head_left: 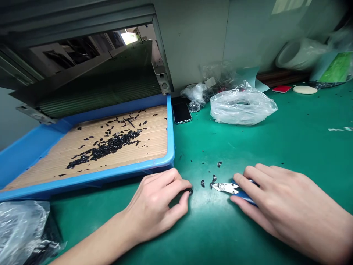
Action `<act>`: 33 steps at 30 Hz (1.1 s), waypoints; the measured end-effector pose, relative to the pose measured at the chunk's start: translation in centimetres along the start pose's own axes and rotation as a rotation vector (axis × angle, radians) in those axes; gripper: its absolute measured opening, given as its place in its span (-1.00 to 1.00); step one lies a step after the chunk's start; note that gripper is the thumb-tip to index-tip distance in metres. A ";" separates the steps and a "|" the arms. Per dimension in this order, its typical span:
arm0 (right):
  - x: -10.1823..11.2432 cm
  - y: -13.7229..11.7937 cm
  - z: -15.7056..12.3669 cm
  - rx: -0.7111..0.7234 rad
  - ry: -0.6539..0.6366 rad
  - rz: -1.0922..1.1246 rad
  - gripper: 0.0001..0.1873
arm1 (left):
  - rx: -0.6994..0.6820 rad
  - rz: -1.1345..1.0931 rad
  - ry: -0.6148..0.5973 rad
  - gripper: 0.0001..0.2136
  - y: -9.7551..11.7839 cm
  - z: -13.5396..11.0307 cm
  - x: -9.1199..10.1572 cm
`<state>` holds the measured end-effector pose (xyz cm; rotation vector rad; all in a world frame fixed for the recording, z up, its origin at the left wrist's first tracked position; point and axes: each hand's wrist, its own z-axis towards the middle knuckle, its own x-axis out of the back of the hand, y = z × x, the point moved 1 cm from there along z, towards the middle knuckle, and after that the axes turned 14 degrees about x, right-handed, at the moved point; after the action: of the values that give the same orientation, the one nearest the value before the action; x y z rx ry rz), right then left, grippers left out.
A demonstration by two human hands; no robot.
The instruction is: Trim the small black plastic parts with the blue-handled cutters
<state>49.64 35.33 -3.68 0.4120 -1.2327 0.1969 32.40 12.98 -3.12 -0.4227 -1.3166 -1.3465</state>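
Observation:
My left hand (162, 202) rests low over the green table, thumb and forefinger pinching a small black plastic part (191, 191). Wrapped round the blue handles of a pair of side cutters (226, 187) is my right hand (278, 202). The cutters' silver jaws point left, their tip at a small black half-round piece (211, 185). Close by lie several more such pieces, among them one left of the tip (202, 183) and one farther back (219, 164). My fingers cover most of the part in the left hand.
Left stands a blue tray (172, 147), cardboard-lined, with a heap of black plastic scraps (110, 145) under a machine opening. Behind are a phone (182, 112) and a clear plastic bag (242, 106). Another plastic bag (24, 228) lies front left. Toward the back right is a cream disc (305, 90).

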 end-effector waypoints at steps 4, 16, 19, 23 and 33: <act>-0.1 1.1 0.0 -0.029 0.055 -0.027 -0.66 | -0.031 0.037 -0.021 -0.80 0.0 0.0 0.0; 0.3 -0.8 0.0 0.047 0.115 0.125 -0.69 | -0.210 -0.031 -0.265 -0.79 1.5 -0.7 -0.4; 0.1 -0.8 0.0 0.061 0.086 0.168 -0.68 | -0.176 -0.084 -0.315 -0.77 2.3 -0.9 -0.5; 0.1 -0.9 -0.1 0.057 0.075 0.175 -0.68 | -0.118 -0.107 -0.265 -0.81 2.3 -0.9 -0.7; 0.3 -1.2 -0.3 0.115 0.118 0.188 -0.56 | -0.110 -0.109 -0.248 -0.96 2.2 -0.9 -1.0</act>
<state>50.42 34.36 -3.71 0.3781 -1.1471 0.4485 34.92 13.24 -3.27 -0.6169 -1.4905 -1.4981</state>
